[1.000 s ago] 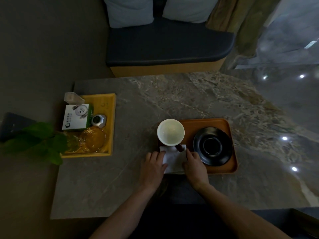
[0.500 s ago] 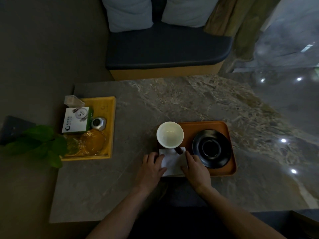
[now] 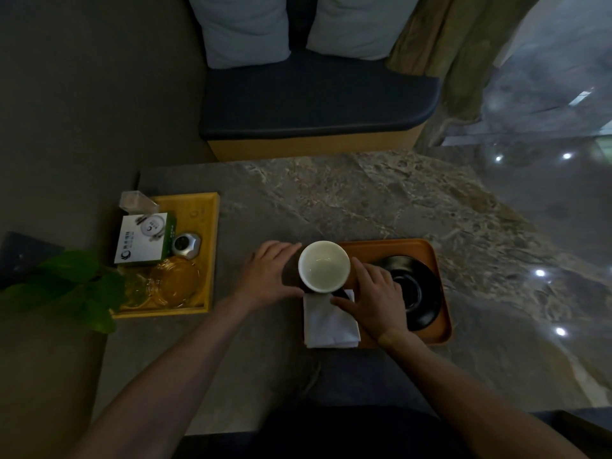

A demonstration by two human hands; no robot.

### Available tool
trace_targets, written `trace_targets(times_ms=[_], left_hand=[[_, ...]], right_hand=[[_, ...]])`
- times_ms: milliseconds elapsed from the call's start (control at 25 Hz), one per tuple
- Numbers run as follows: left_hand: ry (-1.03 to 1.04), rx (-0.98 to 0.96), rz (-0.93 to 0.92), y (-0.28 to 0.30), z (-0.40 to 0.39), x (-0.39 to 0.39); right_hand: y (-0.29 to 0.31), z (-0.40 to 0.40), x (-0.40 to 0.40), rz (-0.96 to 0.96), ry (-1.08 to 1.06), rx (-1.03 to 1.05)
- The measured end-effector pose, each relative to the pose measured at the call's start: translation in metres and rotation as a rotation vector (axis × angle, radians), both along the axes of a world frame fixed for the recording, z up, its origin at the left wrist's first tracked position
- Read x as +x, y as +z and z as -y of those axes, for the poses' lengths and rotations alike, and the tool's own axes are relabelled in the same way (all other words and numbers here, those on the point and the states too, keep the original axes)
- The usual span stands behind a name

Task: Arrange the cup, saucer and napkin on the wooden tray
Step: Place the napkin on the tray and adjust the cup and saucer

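Observation:
A white cup (image 3: 324, 270) stands upright at the left end of the brown wooden tray (image 3: 430, 260). My left hand (image 3: 268, 276) curves around the cup's left side and my right hand (image 3: 371, 293) around its right side; both seem to touch it. A folded white napkin (image 3: 328, 323) lies in front of the cup, over the tray's near left corner. The black saucer (image 3: 419, 293) rests on the tray's right half, partly hidden by my right hand.
A yellow tray (image 3: 205, 233) at the table's left holds a green-white box (image 3: 142, 240), a small metal jar (image 3: 186, 245) and glass dishes (image 3: 172, 286). Green leaves (image 3: 76, 289) hang over the left edge. A cushioned bench (image 3: 314, 104) stands beyond the marble table (image 3: 381, 200).
Both hands left the napkin and moved forward to either side of the cup. The napkin stays where it lay.

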State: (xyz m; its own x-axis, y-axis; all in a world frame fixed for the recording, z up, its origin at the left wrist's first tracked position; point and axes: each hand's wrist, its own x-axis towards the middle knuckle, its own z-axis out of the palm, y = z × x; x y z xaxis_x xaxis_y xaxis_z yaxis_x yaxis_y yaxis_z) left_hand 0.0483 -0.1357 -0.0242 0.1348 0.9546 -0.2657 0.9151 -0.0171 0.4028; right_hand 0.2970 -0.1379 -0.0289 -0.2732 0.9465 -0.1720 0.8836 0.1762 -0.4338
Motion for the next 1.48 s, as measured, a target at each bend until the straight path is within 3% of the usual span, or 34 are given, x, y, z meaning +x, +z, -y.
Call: trace_targets(times_ms=[160, 440, 760, 920, 1200, 1480], left_hand=[[-0.042, -0.077, 0.022, -0.006, -0.019, 0.004], [-0.038, -0.04, 0.084, -0.015, -0.022, 0.004], [0.249, 0.0, 0.25, -0.02, 0.009, 0.03], [0.321, 0.018, 0.249, -0.02, 0.016, 0.043], [0.041, -0.049, 0.208, -0.007, -0.014, 0.013], [0.019, -0.009, 0.241, -0.009, -0.023, 0.011]], right_hand=[[-0.002, -0.008, -0.011, -0.004, 0.005, -0.008], [-0.004, -0.011, -0.016, -0.04, -0.024, -0.009], [0.004, -0.057, -0.003, 0.028, 0.244, -0.115], [0.007, -0.073, -0.001, 0.07, 0.314, -0.172], [-0.008, -0.032, 0.001, -0.029, 0.083, -0.061], [-0.01, -0.03, -0.007, -0.09, 0.063, -0.034]])
